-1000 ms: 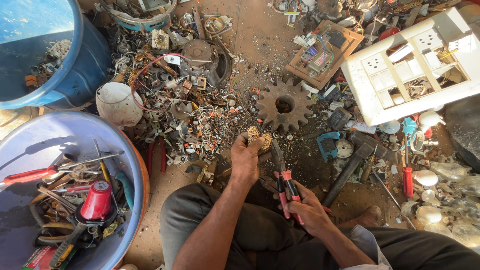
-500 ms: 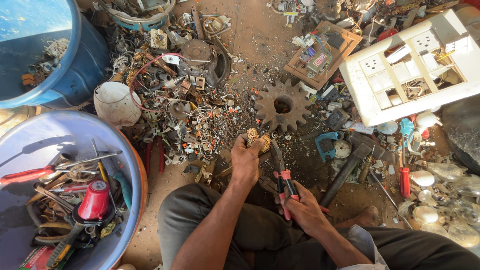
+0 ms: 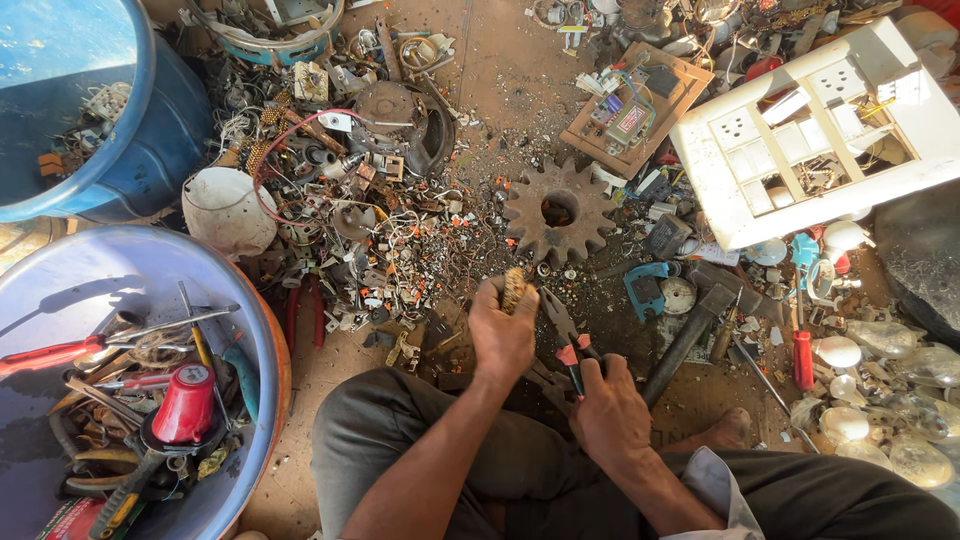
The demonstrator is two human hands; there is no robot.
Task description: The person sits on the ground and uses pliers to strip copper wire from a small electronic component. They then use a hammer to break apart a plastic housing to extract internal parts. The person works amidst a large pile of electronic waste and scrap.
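Sitting on the littered floor (image 3: 330, 370) below a rusty gear (image 3: 557, 210), the person works over the lap. The right hand (image 3: 612, 412) is closed around red-handled pliers (image 3: 566, 335); the left hand (image 3: 502, 335), just beside, pinches a small coiled part (image 3: 513, 290) at its fingertips, above that grip

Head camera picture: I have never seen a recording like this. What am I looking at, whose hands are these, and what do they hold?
The one view comes from a camera worn on a person's head, looking down at their own lap and hands as they sit on the ground. There is no machine. The left hand grips a small coil-like metal part. The right hand holds red-handled pliers whose tip points toward that part. Around them lies scrap: a rusty gear wheel, a white switch panel, a hammer, glass bulbs, and a blue tub of hand tools.
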